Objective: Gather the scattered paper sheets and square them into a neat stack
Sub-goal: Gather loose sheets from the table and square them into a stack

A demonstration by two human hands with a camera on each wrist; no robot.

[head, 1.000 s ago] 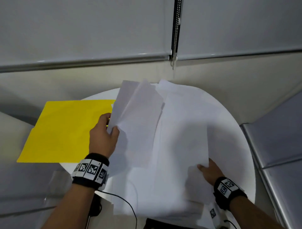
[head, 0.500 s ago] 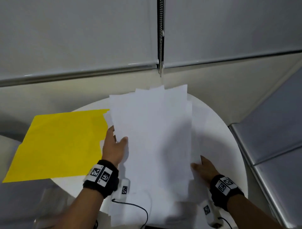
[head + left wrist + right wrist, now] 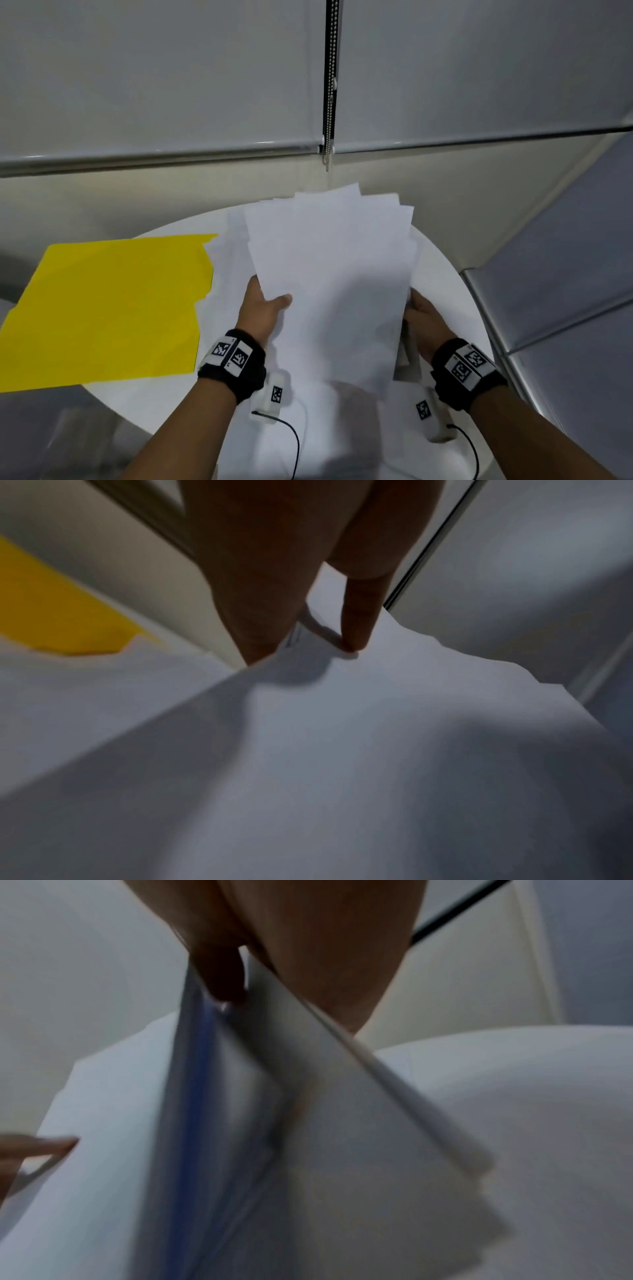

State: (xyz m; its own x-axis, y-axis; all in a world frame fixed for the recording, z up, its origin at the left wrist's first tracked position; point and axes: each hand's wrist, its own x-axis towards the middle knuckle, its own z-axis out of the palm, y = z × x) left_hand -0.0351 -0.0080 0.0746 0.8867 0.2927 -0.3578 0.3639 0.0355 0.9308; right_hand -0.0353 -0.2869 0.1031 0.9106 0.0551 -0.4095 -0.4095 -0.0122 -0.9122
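Note:
A bundle of white paper sheets (image 3: pixel 335 274) is lifted off the round white table (image 3: pixel 455 301), its far edges fanned and uneven. My left hand (image 3: pixel 263 305) grips the bundle's left edge, thumb on top and fingers hidden beneath. My right hand (image 3: pixel 421 318) holds the right edge, its fingers mostly hidden behind the paper. In the left wrist view the thumb (image 3: pixel 356 620) presses on the top sheet (image 3: pixel 342 750). The right wrist view shows the sheets (image 3: pixel 308 1137) edge-on, splayed apart, pinched between thumb and fingers (image 3: pixel 219 969).
A yellow sheet (image 3: pixel 106 308) lies at the table's left, hanging over its edge. More white paper (image 3: pixel 226 260) lies flat under the bundle. Closed roller blinds with a bead chain (image 3: pixel 329 102) stand behind. A grey cushioned surface (image 3: pixel 565 274) is at the right.
The loose sheets have been drawn together into one bundle and raised. My left hand moved right with its sheets; my right hand rose from the table onto the bundle's right edge.

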